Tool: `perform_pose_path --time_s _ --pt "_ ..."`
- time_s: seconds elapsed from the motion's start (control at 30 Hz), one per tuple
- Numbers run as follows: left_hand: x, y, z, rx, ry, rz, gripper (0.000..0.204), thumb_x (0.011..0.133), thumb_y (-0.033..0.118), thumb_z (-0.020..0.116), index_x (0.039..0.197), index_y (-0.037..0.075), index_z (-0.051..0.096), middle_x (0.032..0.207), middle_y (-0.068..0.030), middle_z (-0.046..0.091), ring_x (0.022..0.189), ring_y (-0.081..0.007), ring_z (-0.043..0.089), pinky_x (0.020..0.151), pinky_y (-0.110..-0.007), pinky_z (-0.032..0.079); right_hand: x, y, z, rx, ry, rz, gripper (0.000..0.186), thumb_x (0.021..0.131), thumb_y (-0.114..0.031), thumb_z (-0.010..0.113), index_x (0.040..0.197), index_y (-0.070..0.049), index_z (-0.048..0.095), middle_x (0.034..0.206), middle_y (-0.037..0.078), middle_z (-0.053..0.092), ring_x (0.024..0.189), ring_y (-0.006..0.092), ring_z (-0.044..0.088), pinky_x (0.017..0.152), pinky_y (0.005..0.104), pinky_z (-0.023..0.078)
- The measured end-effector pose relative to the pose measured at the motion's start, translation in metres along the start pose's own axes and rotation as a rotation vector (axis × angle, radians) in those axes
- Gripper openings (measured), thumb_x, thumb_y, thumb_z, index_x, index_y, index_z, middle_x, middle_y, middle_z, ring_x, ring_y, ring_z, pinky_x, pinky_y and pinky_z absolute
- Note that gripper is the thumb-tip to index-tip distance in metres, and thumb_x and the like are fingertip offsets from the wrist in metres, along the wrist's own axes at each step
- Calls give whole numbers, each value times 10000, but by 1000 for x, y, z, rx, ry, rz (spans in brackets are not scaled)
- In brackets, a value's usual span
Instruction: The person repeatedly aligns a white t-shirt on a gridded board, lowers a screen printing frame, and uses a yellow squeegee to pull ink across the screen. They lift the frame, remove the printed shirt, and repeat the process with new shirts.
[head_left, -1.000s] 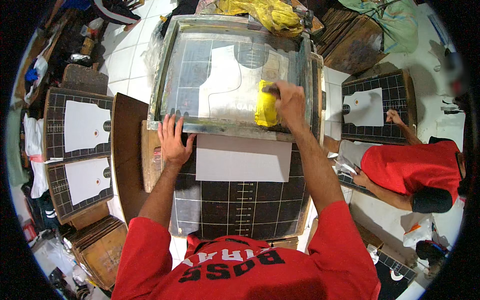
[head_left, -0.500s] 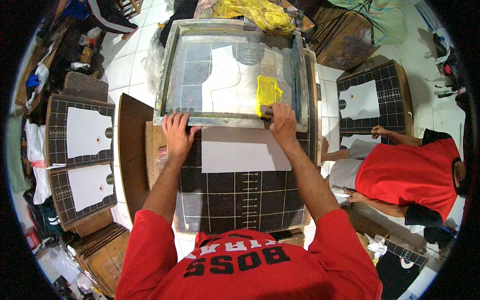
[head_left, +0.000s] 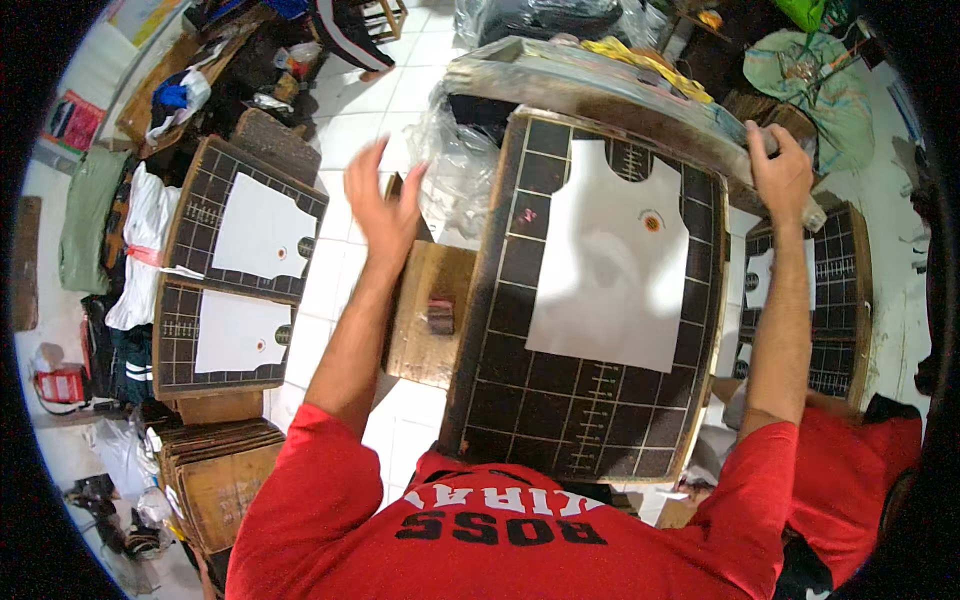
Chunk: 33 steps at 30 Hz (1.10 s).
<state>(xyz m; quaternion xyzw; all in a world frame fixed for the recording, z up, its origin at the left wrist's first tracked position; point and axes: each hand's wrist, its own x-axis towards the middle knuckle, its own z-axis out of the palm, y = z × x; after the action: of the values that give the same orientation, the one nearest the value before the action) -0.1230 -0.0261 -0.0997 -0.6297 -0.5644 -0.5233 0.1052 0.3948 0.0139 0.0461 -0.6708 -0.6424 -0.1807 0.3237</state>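
Two bare hands, red short sleeves above both. Right hand [head_left: 785,172]: fingers curled over the right end of a long, worn grey rectangular frame [head_left: 610,98], gripping it. Left hand [head_left: 385,208]: unfolded, fingers spread, holding nothing, raised well apart from the grip on its left.

One frame, as above: tilted up along the far edge of a black rectangular board with white grid lines [head_left: 530,405], running leftward from the grip. One strip of crumpled yellow material [head_left: 650,60], along the frame's far side, beyond the grip and to its left.

One white, flat, garment-shaped piece with a scooped neck [head_left: 610,275]: laid on the board, nearer the wearer than the grip and to its left, neck end toward the frame. One small round orange print [head_left: 652,224] on that piece.

One pale wooden slab [head_left: 430,355], beside the board's left edge, well left of the grip; one small dark reddish block [head_left: 440,317] upon it. One clear crumpled plastic bag [head_left: 450,165], between left hand and board.

Two further black gridded boards [head_left: 200,225], far left of the grip, each bearing a similar white piece. One stack of brown panels [head_left: 220,490], nearer the wearer. One co-worker in red [head_left: 855,460], below the grip at right, partly hidden by the right arm.
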Motion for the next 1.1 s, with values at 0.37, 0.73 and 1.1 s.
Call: perform_pose_path --time_s 0.37,0.73,1.1 --pt "-243 -156 -152 -286 -427 -994 534 978 493 692 1187 7 764 976 -108 770 895 -187 686 827 -346 535 106 29 -6 -123 -183 104 750 937 -610 628 1242 74 685 1249 285 679 1164 417 642 1019 465 479" --pt "-222 -166 -156 31 -338 -918 680 875 516 772 1318 9 676 1193 -225 731 1133 -344 703 985 -401 537 131 111 40 -16 -220 56 720 1026 -561 546 1430 35 574 1461 233 566 1346 392 532 1150 478 387" --pt "-153 -141 -191 544 -579 -906 339 828 193 736 1158 129 775 1091 -180 756 1038 -372 719 963 -486 564 123 70 27 -50 -208 75 749 969 -583 606 1339 69 628 1370 278 623 1291 403 585 1100 459 434"
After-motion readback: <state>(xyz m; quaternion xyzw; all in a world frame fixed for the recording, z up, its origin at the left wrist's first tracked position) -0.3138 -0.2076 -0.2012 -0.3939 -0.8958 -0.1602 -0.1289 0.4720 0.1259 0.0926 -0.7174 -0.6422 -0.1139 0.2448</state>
